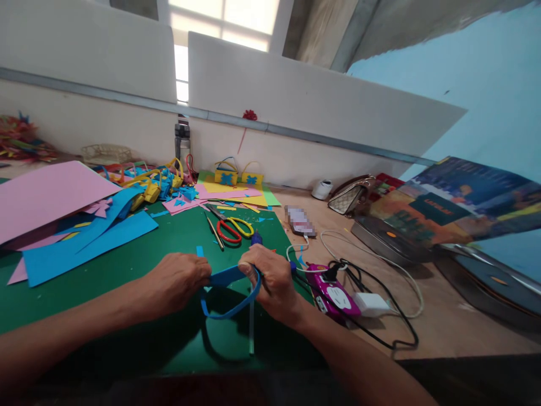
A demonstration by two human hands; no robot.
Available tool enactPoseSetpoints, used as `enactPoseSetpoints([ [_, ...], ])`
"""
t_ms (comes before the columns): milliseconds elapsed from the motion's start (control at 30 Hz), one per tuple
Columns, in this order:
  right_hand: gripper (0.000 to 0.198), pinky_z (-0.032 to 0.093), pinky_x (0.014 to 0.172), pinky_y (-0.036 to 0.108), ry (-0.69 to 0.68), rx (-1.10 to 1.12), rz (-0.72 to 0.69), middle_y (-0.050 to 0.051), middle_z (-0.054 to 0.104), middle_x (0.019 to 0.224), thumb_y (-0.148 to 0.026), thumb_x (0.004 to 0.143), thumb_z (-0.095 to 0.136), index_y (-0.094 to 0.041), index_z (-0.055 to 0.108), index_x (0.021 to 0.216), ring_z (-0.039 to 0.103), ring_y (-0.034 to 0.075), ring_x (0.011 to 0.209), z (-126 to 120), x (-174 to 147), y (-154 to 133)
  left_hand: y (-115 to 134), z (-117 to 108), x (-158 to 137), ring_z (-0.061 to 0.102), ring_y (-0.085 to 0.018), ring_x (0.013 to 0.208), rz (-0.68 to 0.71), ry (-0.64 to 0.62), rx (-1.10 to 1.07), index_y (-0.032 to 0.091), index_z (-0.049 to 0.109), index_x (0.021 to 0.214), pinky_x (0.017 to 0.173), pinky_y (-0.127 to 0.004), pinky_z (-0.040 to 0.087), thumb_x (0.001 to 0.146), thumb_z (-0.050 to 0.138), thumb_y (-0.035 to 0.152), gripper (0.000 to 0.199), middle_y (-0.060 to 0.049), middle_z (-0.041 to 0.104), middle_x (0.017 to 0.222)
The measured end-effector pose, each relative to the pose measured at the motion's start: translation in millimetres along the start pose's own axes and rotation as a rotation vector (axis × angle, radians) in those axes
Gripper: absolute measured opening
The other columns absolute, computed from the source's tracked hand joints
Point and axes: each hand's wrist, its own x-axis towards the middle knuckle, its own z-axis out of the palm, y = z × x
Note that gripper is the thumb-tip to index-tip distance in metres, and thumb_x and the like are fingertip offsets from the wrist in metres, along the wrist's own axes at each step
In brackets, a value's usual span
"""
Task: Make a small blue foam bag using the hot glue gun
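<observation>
A blue paper strip is bent into a loop above the green mat. My left hand is closed on the loop's left side, and a short blue end sticks up past its fingers. On the right side, my right hand pinches the strip with its thumb on top. A blue piece shows just beyond my right hand, and a translucent stick shows below it. They look like parts of a glue gun mostly hidden by that hand; whether it is held I cannot tell.
Scissors and a thin pointed stick lie ahead. Blue sheets and pink sheets cover the left. Small yellow paper bags stand behind. At right are a purple power strip, cables and a phone.
</observation>
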Motion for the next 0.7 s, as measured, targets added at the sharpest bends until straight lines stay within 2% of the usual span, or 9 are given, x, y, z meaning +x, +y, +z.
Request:
enactPoseSetpoints([
  [133,0.016,0.041,0.063,0.029,-0.016,-0.101,-0.016,0.005,0.058,0.067,-0.014,0.086,0.043,-0.018,0.052,0.073,0.052,0.015,0.065,2.6,-0.9,1.4,-2.7,0.5,0.2,0.053,-0.014,0.064,0.008,-0.032,0.007,0.018,0.057,0.071,0.06,-0.022,0.035,0.086,0.039,0.017,0.024,-0.003,0.058,0.067],
  [233,0.02,0.04,0.064,0.03,-0.016,-0.099,-0.018,0.003,0.055,0.062,-0.014,0.083,0.042,-0.018,0.051,0.067,0.049,0.014,0.061,2.2,0.2,-0.4,-5.5,-0.1,1.9,0.052,-0.013,0.064,0.021,-0.044,-0.026,0.017,0.057,0.07,0.059,-0.022,0.034,0.087,0.039,0.018,0.024,-0.003,0.057,0.067],
  [367,0.025,0.035,0.056,0.026,0.106,0.029,0.237,-0.003,0.044,0.052,-0.023,0.08,0.048,-0.02,0.047,0.055,0.041,0.01,0.051,-1.9,4.4,-1.1,-7.0,-6.6,5.1,0.046,-0.011,0.058,0.025,0.008,-0.142,0.016,0.054,0.069,0.055,-0.022,0.032,0.09,0.036,0.025,0.029,0.0,0.053,0.064],
  [467,0.033,0.028,0.047,0.023,0.223,0.077,0.411,-0.006,0.034,0.05,-0.03,0.082,0.047,-0.02,0.039,0.052,0.032,0.008,0.047,-5.0,8.7,5.3,-4.4,-12.0,4.7,0.047,-0.011,0.06,0.007,0.145,-0.35,0.015,0.053,0.077,0.057,-0.021,0.036,0.092,0.032,0.028,0.029,0.0,0.052,0.066],
  [533,0.035,0.024,0.043,0.022,0.291,0.129,0.52,-0.006,0.03,0.05,-0.035,0.083,0.047,-0.021,0.036,0.053,0.027,0.008,0.046,-5.7,11.4,12.1,-1.4,-12.3,2.6,0.053,-0.012,0.069,0.005,0.303,-0.484,0.015,0.053,0.087,0.063,-0.022,0.042,0.091,0.035,0.026,0.021,-0.002,0.057,0.075],
  [633,0.037,0.02,0.039,0.021,0.337,0.24,0.656,-0.007,0.027,0.049,-0.042,0.08,0.048,-0.022,0.033,0.054,0.023,0.008,0.045,-3.3,13.7,21.8,1.2,-7.3,-0.2,0.059,-0.015,0.085,0.113,0.529,-0.553,0.015,0.053,0.088,0.075,-0.026,0.047,0.085,0.048,0.021,0.008,-0.008,0.063,0.092],
  [700,0.038,0.02,0.038,0.021,0.345,0.318,0.725,-0.007,0.026,0.049,-0.046,0.077,0.049,-0.022,0.031,0.054,0.021,0.007,0.044,0.0,14.1,26.1,0.5,-2.3,-0.7,0.059,-0.019,0.098,0.213,0.564,-0.526,0.015,0.057,0.091,0.082,-0.028,0.047,0.082,0.054,0.018,0.01,-0.012,0.063,0.105],
])
